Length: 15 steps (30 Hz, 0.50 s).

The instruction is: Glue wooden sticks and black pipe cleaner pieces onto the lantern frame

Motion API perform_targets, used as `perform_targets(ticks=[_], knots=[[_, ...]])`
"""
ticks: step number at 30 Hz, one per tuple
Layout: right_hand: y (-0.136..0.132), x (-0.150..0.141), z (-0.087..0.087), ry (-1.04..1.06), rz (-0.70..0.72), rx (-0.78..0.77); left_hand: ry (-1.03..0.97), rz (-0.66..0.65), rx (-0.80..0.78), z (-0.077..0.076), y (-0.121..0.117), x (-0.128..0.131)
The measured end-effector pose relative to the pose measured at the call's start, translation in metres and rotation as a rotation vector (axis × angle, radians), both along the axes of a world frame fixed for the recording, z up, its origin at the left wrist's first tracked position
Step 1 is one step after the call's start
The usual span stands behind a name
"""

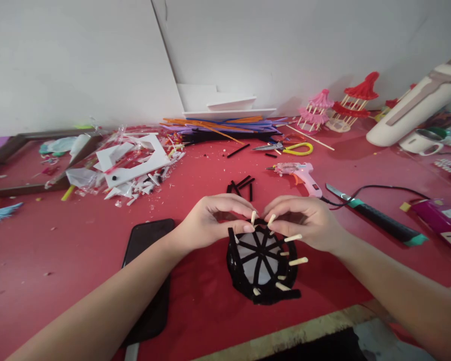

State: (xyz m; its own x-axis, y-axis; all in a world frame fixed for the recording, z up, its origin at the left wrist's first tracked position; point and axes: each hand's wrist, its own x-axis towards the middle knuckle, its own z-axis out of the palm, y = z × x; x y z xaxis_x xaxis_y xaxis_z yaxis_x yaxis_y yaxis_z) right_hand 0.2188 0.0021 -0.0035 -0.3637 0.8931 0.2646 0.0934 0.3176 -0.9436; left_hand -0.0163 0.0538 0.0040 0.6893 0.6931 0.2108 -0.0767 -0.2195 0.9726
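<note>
On the red table stands a round black craft base (261, 265) with a white disc in the middle. Black fuzzy strips cross it like spokes, and several pale wooden sticks (298, 261) rise from its rim. My left hand (221, 218) pinches a black pipe cleaner at the far rim, thumb beside one stick. Close by on the right, my right hand (304, 218) closes thumb and fingers on the same far part, next to another stick. The fingertips nearly meet and partly hide the strip. Several short black pipe cleaner pieces (244, 184) lie just beyond the hands.
A pink glue gun (300, 175), yellow-handled scissors (285, 147) and a utility knife (376, 214) lie at the right. A black phone (150, 281) is beside my left forearm. White scraps (135, 160), coloured pipe cleaners (225, 128) and small pink and red models (317, 108) are behind.
</note>
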Motion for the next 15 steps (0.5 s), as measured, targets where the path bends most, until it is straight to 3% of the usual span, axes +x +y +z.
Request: perform_targets(ticks=[5, 15], knots=[[0.0, -0.003, -0.001, -0.057, -0.045, 0.088, 0.044, 0.018, 0.013, 0.003, -0.002, 0.001], [-0.005, -0.007, -0.009, 0.067, 0.05, -0.041, 0.113, -0.021, 0.087, 0.012, -0.009, 0.006]])
